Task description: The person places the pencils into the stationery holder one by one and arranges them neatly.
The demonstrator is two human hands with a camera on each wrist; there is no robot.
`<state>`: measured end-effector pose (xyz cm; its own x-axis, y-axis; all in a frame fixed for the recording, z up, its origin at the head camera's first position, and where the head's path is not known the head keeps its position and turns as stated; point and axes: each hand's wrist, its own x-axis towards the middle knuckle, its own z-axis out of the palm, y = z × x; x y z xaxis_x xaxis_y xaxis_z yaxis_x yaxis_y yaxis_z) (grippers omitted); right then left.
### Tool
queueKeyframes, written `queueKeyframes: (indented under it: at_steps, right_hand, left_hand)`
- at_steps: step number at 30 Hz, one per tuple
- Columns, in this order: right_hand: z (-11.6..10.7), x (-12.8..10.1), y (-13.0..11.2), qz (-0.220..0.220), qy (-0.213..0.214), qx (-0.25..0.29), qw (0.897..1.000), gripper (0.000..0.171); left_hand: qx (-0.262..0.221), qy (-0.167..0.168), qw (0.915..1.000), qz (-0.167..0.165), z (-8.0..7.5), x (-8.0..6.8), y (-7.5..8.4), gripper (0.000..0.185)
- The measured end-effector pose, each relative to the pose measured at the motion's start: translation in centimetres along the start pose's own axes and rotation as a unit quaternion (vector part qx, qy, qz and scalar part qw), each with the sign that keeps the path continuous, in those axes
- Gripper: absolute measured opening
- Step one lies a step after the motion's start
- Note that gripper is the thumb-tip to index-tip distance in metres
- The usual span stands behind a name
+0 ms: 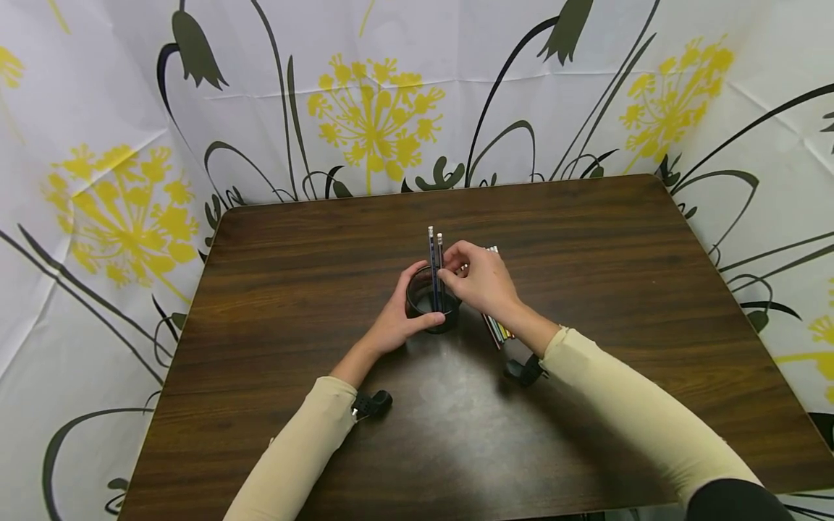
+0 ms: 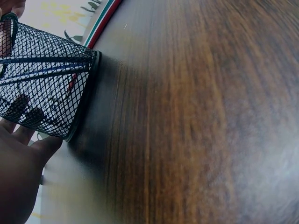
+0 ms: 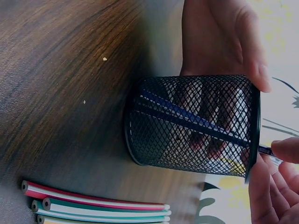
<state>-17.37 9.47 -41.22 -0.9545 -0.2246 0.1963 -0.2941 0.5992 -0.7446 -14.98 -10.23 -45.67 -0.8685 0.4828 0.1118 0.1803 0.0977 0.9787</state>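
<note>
A black mesh pencil cup [image 1: 432, 304] [image 2: 44, 95] [image 3: 194, 126] stands at the middle of the wooden table [image 1: 586, 253]. My left hand [image 1: 399, 318] [image 3: 219, 37] wraps around the cup's left side. Two dark blue pencils [image 1: 435, 268] [image 3: 187, 114] stand in the cup with their erasers up. My right hand [image 1: 474, 277] pinches one of them just above the rim, fingertips [image 3: 280, 154] on the shaft. A row of coloured pencils [image 1: 496, 329] [image 3: 98, 205] lies flat on the table under my right wrist, right of the cup.
A white curtain with yellow flowers [image 1: 371, 116] hangs around the table on three sides. Small black camera mounts [image 1: 371, 404] sit under both wrists. Bare tabletop [image 2: 210, 116] spreads to the left, right and front of the cup.
</note>
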Motion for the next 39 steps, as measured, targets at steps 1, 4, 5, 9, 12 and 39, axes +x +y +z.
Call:
queueKeyframes:
  at_steps: [1, 4, 5, 9, 12, 39]
  right_hand:
    - [0.0, 0.1, 0.0, 0.003, 0.0, -0.001, 1.0, 0.017]
    - [0.2, 0.2, 0.0, 0.01, 0.002, -0.004, 1.0, 0.017]
    - [0.2, 0.2, 0.0, 0.012, 0.003, -0.005, 1.0, 0.017]
    - [0.3, 0.5, -0.1, 0.019, 0.009, -0.009, 1.0, 0.016]
    - [0.5, 0.7, 0.0, 0.025, 0.01, -0.019, 0.999, 0.016]
    - [0.9, 1.6, -0.4, 0.041, 0.004, -0.058, 0.997, 0.021]
  left_hand:
    - [0.0, 0.0, 1.0, -0.001, 0.0, 0.0, 0.0, 0.087]
    - [0.0, -0.001, 1.0, -0.001, 0.0, 0.0, 0.0, 0.087]
    - [0.0, -0.001, 1.0, 0.0, 0.0, 0.0, 0.0, 0.087]
    - [0.0, 0.0, 1.0, 0.001, -0.1, 0.0, 0.0, 0.087]
    - [0.001, -0.002, 1.0, 0.0, -0.1, -0.1, -0.1, 0.087]
    - [0.012, 0.008, 0.9999, 0.003, -0.2, 0.6, -3.3, 0.088]
